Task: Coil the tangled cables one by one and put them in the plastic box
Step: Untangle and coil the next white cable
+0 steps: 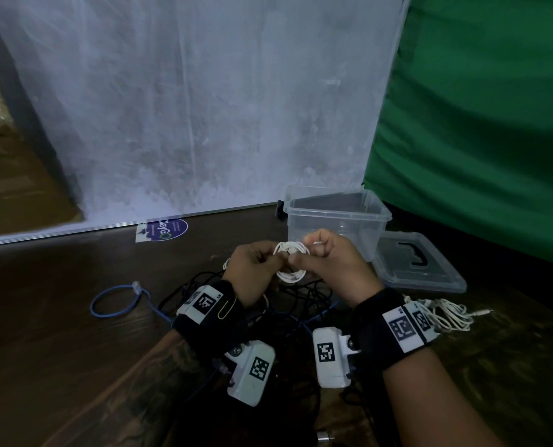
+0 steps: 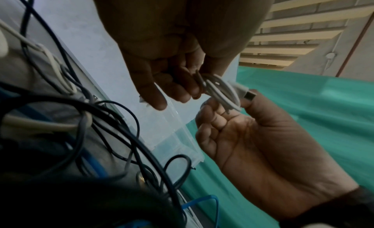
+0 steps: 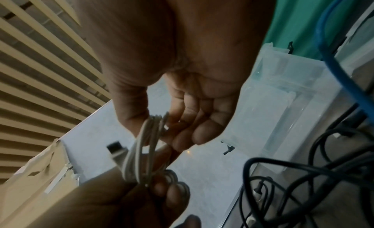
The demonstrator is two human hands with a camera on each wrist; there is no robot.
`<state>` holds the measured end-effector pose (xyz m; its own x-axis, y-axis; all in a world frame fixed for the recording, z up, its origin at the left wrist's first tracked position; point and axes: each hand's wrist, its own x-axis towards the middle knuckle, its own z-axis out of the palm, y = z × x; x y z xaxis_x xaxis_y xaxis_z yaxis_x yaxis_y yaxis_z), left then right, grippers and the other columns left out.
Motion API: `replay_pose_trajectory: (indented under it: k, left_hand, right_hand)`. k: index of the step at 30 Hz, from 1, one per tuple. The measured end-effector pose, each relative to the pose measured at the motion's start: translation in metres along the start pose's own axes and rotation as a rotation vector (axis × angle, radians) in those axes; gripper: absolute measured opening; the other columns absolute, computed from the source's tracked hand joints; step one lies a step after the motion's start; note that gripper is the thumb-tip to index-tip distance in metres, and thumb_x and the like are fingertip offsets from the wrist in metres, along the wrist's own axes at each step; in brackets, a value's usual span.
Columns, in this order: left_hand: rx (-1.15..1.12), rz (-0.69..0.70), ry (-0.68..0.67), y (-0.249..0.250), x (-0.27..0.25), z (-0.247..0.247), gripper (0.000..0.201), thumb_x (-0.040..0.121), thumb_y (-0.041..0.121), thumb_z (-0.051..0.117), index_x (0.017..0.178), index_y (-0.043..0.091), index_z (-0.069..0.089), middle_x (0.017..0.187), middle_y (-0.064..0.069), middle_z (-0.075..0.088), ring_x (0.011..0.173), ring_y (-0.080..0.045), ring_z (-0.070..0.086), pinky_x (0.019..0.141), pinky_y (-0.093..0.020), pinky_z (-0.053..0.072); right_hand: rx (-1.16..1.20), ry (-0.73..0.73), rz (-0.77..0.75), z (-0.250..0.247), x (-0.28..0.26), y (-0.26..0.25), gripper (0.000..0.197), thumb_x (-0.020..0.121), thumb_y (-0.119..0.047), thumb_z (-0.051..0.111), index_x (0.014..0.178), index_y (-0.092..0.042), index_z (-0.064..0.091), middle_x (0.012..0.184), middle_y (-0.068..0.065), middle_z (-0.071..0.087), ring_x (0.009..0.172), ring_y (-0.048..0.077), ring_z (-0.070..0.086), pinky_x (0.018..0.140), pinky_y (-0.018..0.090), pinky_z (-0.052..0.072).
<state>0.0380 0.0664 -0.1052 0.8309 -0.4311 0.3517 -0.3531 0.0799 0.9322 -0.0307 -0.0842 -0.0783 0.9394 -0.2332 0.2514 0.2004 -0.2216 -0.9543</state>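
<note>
A small coil of white cable (image 1: 290, 260) hangs in the air between both hands, just in front of the clear plastic box (image 1: 336, 217). My left hand (image 1: 273, 258) pinches the coil's left side. My right hand (image 1: 312, 253) pinches its right side, thumb against the loops. In the left wrist view the white coil (image 2: 220, 90) ends in a USB plug (image 2: 250, 95) that sticks out by the right hand's (image 2: 253, 135) thumb. The right wrist view shows the same white coil (image 3: 141, 151) running from the right hand's fingers (image 3: 192, 132) down to the left hand (image 3: 125, 199).
A tangle of black cables (image 1: 288, 295) lies on the dark wooden table under the hands. A blue network cable (image 1: 117, 301) loops out to the left. Another white cable (image 1: 446, 314) lies at the right. The box lid (image 1: 420, 262) lies beside the box; green cloth hangs behind.
</note>
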Motion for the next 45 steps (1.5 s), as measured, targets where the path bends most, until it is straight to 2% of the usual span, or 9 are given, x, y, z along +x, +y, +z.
replay_pose_trajectory:
  k: [5, 13, 17, 21, 25, 29, 34, 38, 45]
  left_hand:
    - [-0.019, 0.049, 0.003, 0.004, 0.000, 0.001, 0.023, 0.090, 0.012, 0.066, 0.106, 0.028, 0.070, 0.067, -0.014, 0.063, 0.055, -0.021, 0.056, 0.055, -0.035, 0.049]
    - [-0.010, 0.004, -0.033, 0.006, -0.003, 0.001, 0.013, 0.089, 0.022, 0.067, 0.093, 0.014, 0.077, 0.076, -0.017, 0.071, 0.061, -0.023, 0.060, 0.055, -0.036, 0.051]
    - [0.008, -0.035, -0.053, 0.005, -0.003, 0.002, 0.055, 0.078, 0.057, 0.070, 0.088, 0.003, 0.073, 0.083, -0.033, 0.066, 0.065, -0.032, 0.062, 0.057, -0.055, 0.053]
    - [-0.149, -0.080, -0.041, 0.010, -0.003, 0.002, 0.021, 0.087, 0.024, 0.068, 0.098, 0.006, 0.070, 0.085, -0.018, 0.071, 0.074, -0.025, 0.065, 0.055, -0.033, 0.056]
    - [-0.209, -0.051, -0.073, 0.016, -0.003, -0.002, 0.008, 0.090, 0.014, 0.064, 0.092, 0.006, 0.067, 0.079, -0.005, 0.073, 0.071, -0.015, 0.067, 0.055, -0.030, 0.054]
    - [-0.203, 0.049, -0.078, 0.019, 0.001, -0.006, 0.006, 0.089, 0.005, 0.062, 0.086, 0.003, 0.067, 0.074, -0.004, 0.072, 0.065, -0.013, 0.065, 0.058, -0.025, 0.053]
    - [-0.106, 0.088, -0.116, 0.016, 0.003, -0.010, 0.009, 0.085, 0.001, 0.065, 0.086, 0.007, 0.071, 0.076, -0.005, 0.073, 0.068, -0.012, 0.064, 0.067, -0.022, 0.051]
    - [-0.030, 0.031, -0.234, 0.024, 0.005, -0.015, 0.014, 0.083, 0.008, 0.069, 0.095, 0.003, 0.073, 0.087, -0.017, 0.072, 0.075, -0.015, 0.064, 0.070, -0.026, 0.052]
    - [0.389, -0.318, -0.275, 0.047, 0.032, -0.022, 0.024, 0.094, 0.025, 0.061, 0.079, 0.006, 0.063, 0.065, -0.010, 0.059, 0.045, -0.014, 0.055, 0.045, -0.018, 0.040]
  right_hand:
    - [0.226, -0.096, 0.046, -0.003, -0.001, -0.002, 0.018, 0.089, 0.000, 0.066, 0.101, -0.012, 0.059, 0.079, 0.015, 0.072, 0.069, 0.023, 0.067, 0.072, 0.036, 0.053]
    - [0.109, -0.147, -0.060, -0.008, -0.001, -0.001, 0.033, 0.075, -0.013, 0.084, 0.098, -0.012, 0.060, 0.081, 0.021, 0.069, 0.072, 0.022, 0.060, 0.070, 0.032, 0.050]
    - [-0.040, 0.069, -0.187, -0.007, 0.000, 0.001, 0.016, 0.079, -0.012, 0.082, 0.085, -0.004, 0.069, 0.064, -0.001, 0.060, 0.056, 0.005, 0.051, 0.058, 0.017, 0.043]
    - [-0.090, 0.137, -0.223, -0.002, 0.000, -0.001, 0.016, 0.082, -0.014, 0.079, 0.079, -0.007, 0.065, 0.062, 0.010, 0.061, 0.055, 0.011, 0.050, 0.054, 0.019, 0.042]
    - [-0.006, 0.140, -0.214, -0.003, -0.002, -0.007, 0.017, 0.088, -0.010, 0.072, 0.079, -0.005, 0.059, 0.064, 0.008, 0.070, 0.057, 0.011, 0.061, 0.058, 0.020, 0.049]
    - [0.067, 0.054, -0.136, -0.009, -0.001, -0.006, 0.018, 0.091, -0.014, 0.070, 0.080, -0.012, 0.056, 0.074, 0.033, 0.063, 0.065, 0.027, 0.058, 0.067, 0.037, 0.048]
    - [-0.043, -0.193, -0.040, -0.025, -0.007, -0.011, 0.008, 0.092, -0.007, 0.066, 0.092, -0.009, 0.058, 0.077, 0.005, 0.074, 0.064, 0.009, 0.063, 0.061, 0.027, 0.051]
    - [-0.134, -0.227, -0.014, -0.033, -0.011, -0.020, 0.011, 0.086, -0.004, 0.073, 0.091, -0.004, 0.063, 0.071, 0.007, 0.071, 0.067, 0.018, 0.065, 0.065, 0.031, 0.056]
    - [-0.300, -0.081, -0.002, -0.075, -0.019, -0.033, 0.011, 0.084, 0.002, 0.072, 0.082, -0.004, 0.063, 0.051, -0.003, 0.062, 0.047, 0.013, 0.057, 0.052, 0.023, 0.048]
